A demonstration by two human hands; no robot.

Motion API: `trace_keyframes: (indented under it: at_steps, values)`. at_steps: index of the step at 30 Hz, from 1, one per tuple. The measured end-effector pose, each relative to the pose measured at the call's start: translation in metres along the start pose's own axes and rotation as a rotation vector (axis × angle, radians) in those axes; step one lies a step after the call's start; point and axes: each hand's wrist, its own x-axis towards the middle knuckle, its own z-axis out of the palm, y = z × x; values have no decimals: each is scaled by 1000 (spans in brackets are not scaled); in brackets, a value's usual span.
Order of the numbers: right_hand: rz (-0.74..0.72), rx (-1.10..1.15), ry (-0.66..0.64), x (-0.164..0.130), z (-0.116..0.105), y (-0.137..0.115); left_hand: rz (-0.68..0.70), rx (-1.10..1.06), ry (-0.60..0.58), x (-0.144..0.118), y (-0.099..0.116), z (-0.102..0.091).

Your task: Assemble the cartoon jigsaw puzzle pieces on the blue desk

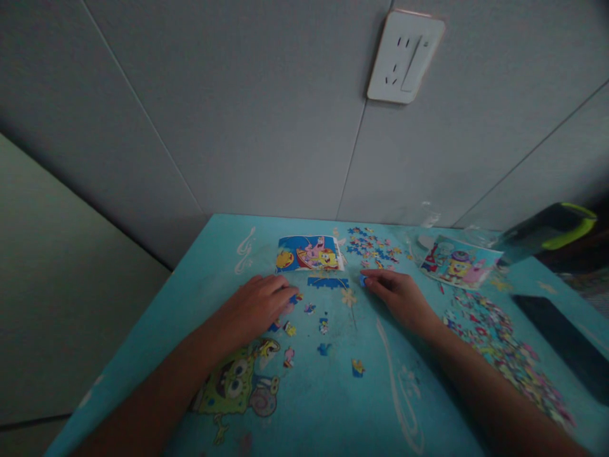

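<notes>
My left hand (257, 306) lies palm down on the blue cartoon-printed table (209, 254), its fingertips touching a small puzzle piece (294, 298). My right hand (398, 294) pinches a small blue puzzle piece (363, 280) at its fingertips. Between the two hands lies a joined strip of blue pieces (327, 282), just in front of a cartoon reference picture (308, 252). Several loose pieces (323, 326) are scattered on the table near my left hand.
A cluster of loose pieces (373, 246) lies behind my right hand. A second cartoon picture (457, 261) and a large heap of pieces (499, 346) are at the right. A dark flat object (561, 343) and a green-and-black item (547, 231) sit far right. A wall socket (404, 57) is above.
</notes>
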Motion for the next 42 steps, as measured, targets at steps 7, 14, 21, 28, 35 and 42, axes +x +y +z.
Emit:
trace_keyframes:
  at_steps: [7,14,21,28,35,42]
  values:
    - [-272,-243,-98,3,-11,17,7,-18,18,1,-1,-1]
    - [-245,-303,6,6,-18,21,25,28,25,0,-1,0]
    - [-94,-336,-36,-1,-22,18,35,35,26,0,-2,1]
    - [-164,-429,26,-7,-3,9,36,37,33,0,-1,0]
    - [-216,-315,-12,-6,-8,14,36,-1,50,0,-2,0]
    - [-232,-303,-17,-6,-8,19,44,21,43,-1,-3,2]
